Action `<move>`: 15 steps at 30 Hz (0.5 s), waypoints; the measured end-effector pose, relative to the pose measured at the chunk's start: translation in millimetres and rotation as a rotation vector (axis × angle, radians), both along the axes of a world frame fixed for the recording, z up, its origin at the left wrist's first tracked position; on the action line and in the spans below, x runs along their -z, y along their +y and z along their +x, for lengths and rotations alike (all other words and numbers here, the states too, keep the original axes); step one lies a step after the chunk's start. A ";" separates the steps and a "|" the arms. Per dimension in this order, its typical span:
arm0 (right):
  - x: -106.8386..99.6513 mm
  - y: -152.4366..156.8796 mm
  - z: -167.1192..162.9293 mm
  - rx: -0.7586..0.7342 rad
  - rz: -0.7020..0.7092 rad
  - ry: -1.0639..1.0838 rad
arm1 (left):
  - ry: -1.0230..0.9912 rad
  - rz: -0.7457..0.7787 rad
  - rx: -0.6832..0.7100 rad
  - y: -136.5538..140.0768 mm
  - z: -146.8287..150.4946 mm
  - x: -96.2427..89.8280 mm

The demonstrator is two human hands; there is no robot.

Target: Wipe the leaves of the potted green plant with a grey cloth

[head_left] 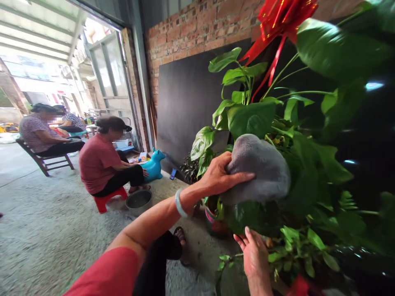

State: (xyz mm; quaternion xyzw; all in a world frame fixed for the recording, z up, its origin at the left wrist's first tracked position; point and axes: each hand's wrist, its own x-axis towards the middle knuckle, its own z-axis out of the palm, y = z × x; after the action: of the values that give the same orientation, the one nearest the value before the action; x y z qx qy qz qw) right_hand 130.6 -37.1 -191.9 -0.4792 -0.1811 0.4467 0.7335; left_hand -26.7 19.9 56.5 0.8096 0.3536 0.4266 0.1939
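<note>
My left hand (pixel 219 174) grips a grey cloth (pixel 262 168), thumb on the near side, with a pale bangle (pixel 180 203) at the wrist. The cloth lies against the foliage of a potted plant and covers part of a large leaf (pixel 247 218). Lower down, my right hand (pixel 254 250) is turned palm up with its fingers apart, just under that leaf. Whether its fingertips touch the leaf I cannot tell. Broad green leaves (pixel 251 119) rise above the cloth.
A red bow (pixel 284 20) hangs over the plant. Behind stand a dark panel (pixel 188 102) and a brick wall (pixel 185 35). To the left, a person (pixel 98 160) sits on a red stool (pixel 109 199) beside a metal basin (pixel 139 201) and a blue animal-shaped toy (pixel 152 166). Others sit farther back.
</note>
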 end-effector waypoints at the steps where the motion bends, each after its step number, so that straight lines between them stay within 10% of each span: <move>1: 0.1 -1.0 -1.1 0.015 -0.008 0.008 | 0.060 0.037 -0.051 6.8 5.1 5.1; 5: 0.1 -7.3 10.4 0.095 -0.036 0.034 | 0.624 -0.110 0.120 17.1 0.8 46.2; 8: -2.5 -9.4 24.7 0.157 -0.059 0.032 | 0.592 -0.204 0.314 8.8 -27.3 48.1; 12: -8.1 -9.4 27.3 0.188 -0.034 0.009 | 0.090 0.135 -0.060 19.7 -45.9 13.6; 15: -11.2 -10.5 19.2 0.174 -0.033 0.006 | 0.101 0.332 -0.352 48.5 -35.5 20.5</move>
State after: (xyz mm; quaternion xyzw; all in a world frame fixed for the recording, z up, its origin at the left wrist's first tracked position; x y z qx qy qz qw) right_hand 149.8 -47.6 -180.6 -0.5036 -0.1291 0.3859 0.7621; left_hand -62.2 68.4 36.0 0.7766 0.4232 0.4652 -0.0370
